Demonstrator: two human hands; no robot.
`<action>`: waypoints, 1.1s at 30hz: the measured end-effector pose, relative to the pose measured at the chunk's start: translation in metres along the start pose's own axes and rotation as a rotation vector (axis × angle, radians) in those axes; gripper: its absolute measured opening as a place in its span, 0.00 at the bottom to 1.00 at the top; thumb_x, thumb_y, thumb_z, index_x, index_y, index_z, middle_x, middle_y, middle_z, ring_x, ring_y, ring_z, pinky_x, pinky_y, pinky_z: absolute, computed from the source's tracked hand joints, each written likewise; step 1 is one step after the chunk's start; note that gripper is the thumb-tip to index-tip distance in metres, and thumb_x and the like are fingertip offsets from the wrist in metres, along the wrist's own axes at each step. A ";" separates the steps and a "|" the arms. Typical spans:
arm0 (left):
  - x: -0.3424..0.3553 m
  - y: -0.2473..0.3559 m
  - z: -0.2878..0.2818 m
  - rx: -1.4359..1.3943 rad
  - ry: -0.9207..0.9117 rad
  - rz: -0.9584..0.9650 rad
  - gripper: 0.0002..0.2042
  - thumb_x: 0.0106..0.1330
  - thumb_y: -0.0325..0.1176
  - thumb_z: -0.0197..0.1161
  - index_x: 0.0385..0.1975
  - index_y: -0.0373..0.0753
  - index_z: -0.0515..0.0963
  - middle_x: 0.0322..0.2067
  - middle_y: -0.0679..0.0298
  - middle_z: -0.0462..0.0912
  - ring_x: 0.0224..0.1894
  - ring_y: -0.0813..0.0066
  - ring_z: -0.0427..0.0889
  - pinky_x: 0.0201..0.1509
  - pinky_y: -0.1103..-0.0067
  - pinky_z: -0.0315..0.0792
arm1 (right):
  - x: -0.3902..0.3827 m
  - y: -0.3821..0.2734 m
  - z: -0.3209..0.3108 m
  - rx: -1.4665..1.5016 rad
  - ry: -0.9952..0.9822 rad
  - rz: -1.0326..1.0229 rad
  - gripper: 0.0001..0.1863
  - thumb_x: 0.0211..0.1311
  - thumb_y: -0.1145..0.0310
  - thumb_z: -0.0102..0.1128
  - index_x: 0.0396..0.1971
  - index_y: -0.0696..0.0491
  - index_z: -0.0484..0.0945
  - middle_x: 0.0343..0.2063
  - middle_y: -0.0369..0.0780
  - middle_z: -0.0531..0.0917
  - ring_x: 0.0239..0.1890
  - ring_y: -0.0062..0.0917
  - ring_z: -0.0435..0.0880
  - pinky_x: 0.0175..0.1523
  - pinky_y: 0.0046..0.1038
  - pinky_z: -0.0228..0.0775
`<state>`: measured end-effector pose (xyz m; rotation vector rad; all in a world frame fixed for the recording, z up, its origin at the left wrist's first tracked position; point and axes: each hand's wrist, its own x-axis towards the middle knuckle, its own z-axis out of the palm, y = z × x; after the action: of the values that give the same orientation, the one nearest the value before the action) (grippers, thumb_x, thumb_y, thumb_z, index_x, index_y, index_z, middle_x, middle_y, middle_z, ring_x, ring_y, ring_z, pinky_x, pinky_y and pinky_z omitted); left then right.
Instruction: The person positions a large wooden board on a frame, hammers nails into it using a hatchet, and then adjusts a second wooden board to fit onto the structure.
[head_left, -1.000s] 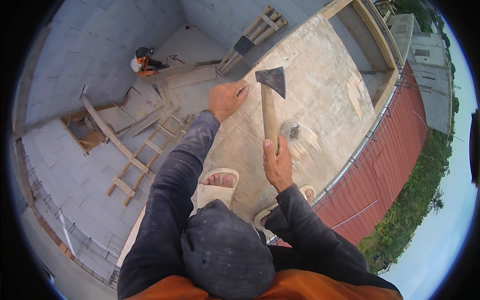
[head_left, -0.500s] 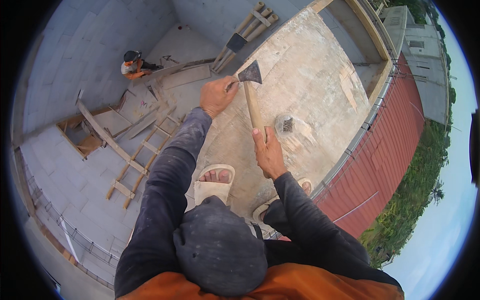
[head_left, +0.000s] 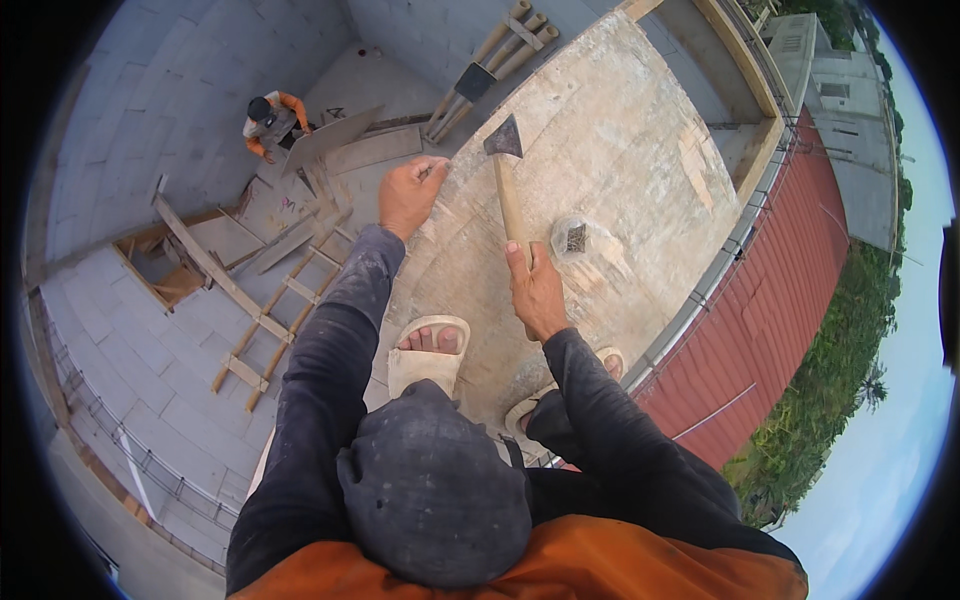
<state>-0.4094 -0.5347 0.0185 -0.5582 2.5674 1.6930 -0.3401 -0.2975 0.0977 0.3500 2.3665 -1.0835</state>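
My right hand [head_left: 538, 292] is wrapped round the wooden handle of a hatchet [head_left: 509, 190], whose dark blade points away from me. Off to the left, my left hand [head_left: 410, 195] is closed in a pinch near the left edge of a pale, worn plywood sheet [head_left: 620, 130]. Whatever those fingertips hold, if anything, is too small to make out. A clear plastic cup [head_left: 574, 240] of what look like nails rests on the sheet, to the right of the hatchet handle. My sandalled feet stand on the same sheet.
To the left is a drop to a lower floor, where a person [head_left: 270, 120] handles a board [head_left: 332, 138]. A wooden ladder [head_left: 283, 318] and loose timbers lie down there. A timber frame [head_left: 745, 60] and a red metal roof [head_left: 770, 300] border the right side.
My left hand has drawn back leftward, away from the hatchet head. The hatchet has shifted slightly. Below, the person has straightened up and tilted a board.
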 end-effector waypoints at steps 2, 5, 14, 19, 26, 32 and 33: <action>-0.003 -0.008 -0.001 0.009 0.021 0.002 0.16 0.70 0.45 0.64 0.45 0.40 0.89 0.34 0.57 0.91 0.34 0.67 0.88 0.41 0.73 0.78 | -0.013 -0.013 -0.007 0.078 -0.004 -0.005 0.28 0.77 0.42 0.54 0.45 0.58 0.72 0.21 0.43 0.78 0.23 0.32 0.79 0.33 0.38 0.73; -0.009 -0.015 -0.006 -0.011 0.003 -0.047 0.16 0.69 0.45 0.64 0.45 0.41 0.89 0.33 0.56 0.90 0.33 0.63 0.88 0.41 0.72 0.78 | -0.031 -0.021 -0.002 0.250 0.037 -0.158 0.31 0.76 0.39 0.51 0.46 0.59 0.73 0.28 0.57 0.83 0.34 0.55 0.85 0.40 0.48 0.72; -0.006 -0.008 -0.005 0.097 0.015 -0.048 0.17 0.68 0.46 0.64 0.44 0.41 0.89 0.32 0.54 0.89 0.35 0.54 0.88 0.42 0.67 0.78 | -0.015 -0.026 0.003 0.109 -0.005 -0.074 0.32 0.75 0.39 0.52 0.45 0.59 0.73 0.28 0.58 0.83 0.34 0.57 0.84 0.40 0.48 0.73; 0.001 0.003 -0.001 0.075 0.028 0.026 0.17 0.68 0.47 0.64 0.44 0.41 0.89 0.32 0.53 0.89 0.36 0.53 0.88 0.43 0.67 0.78 | -0.009 -0.001 0.015 0.004 0.071 -0.142 0.32 0.75 0.39 0.53 0.44 0.60 0.75 0.28 0.59 0.83 0.34 0.57 0.84 0.40 0.48 0.73; -0.010 -0.002 -0.014 0.056 0.035 -0.080 0.16 0.69 0.48 0.64 0.43 0.43 0.89 0.34 0.53 0.90 0.38 0.53 0.89 0.44 0.66 0.79 | -0.021 -0.016 0.014 0.065 0.055 -0.171 0.33 0.76 0.38 0.51 0.44 0.61 0.75 0.30 0.59 0.83 0.35 0.57 0.84 0.42 0.48 0.73; -0.012 -0.005 0.000 0.103 0.015 -0.071 0.16 0.69 0.49 0.64 0.43 0.45 0.89 0.34 0.54 0.90 0.38 0.53 0.89 0.44 0.64 0.79 | -0.005 -0.002 0.011 -0.038 -0.065 0.072 0.33 0.75 0.39 0.52 0.44 0.62 0.77 0.32 0.59 0.83 0.37 0.52 0.85 0.46 0.47 0.73; -0.010 -0.002 -0.003 0.078 0.015 -0.063 0.17 0.69 0.50 0.64 0.43 0.44 0.89 0.33 0.54 0.90 0.37 0.54 0.89 0.44 0.65 0.79 | -0.003 -0.004 0.011 -0.032 -0.060 0.065 0.34 0.75 0.39 0.52 0.45 0.63 0.77 0.32 0.59 0.83 0.37 0.52 0.85 0.47 0.46 0.73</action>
<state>-0.3987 -0.5348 0.0204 -0.6425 2.5834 1.5687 -0.3351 -0.3087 0.0959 0.3752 2.3012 -1.0107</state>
